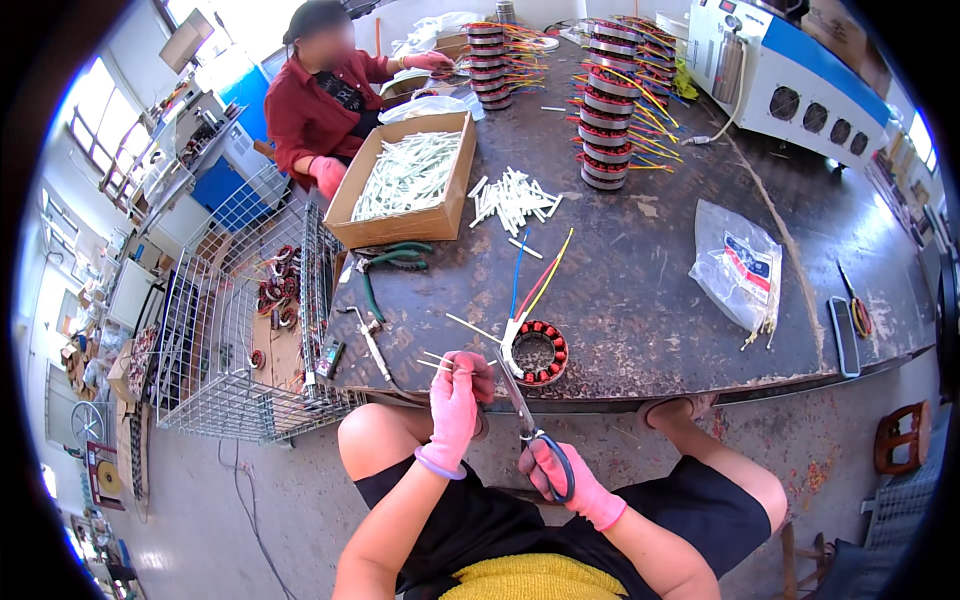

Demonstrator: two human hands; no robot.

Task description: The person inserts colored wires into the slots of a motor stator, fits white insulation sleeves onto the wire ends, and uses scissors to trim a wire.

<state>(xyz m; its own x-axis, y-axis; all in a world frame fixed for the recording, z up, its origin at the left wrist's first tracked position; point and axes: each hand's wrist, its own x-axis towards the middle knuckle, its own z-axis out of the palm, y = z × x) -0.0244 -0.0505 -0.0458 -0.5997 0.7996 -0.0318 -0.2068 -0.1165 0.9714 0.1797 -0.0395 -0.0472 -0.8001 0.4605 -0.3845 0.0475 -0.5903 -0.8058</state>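
Note:
My right hand point(563, 474), in a pink glove, is closed round the dark handles of a pair of scissors point(519, 402). Its blades point up toward the table's front edge, beside a small ring-shaped motor stator point(540, 352) with red windings. A white sleeve point(509, 345) stands at the stator's left side, with blue, red and yellow wires point(540, 288) fanning out above it. My left hand point(458, 393), gloved in pink too, pinches thin pale tubes point(436, 360) just left of the blades. Another thin pale strand point(473, 327) lies near the sleeve.
A cardboard box point(425, 222) of white tubes stands far left, with a loose pile point(514, 198) beside it. Green-handled pliers point(395, 257) lie left. Stacked stators point(607, 120) rise at the back. A plastic bag point(738, 268) lies right. A co-worker point(330, 95) sits across the table corner.

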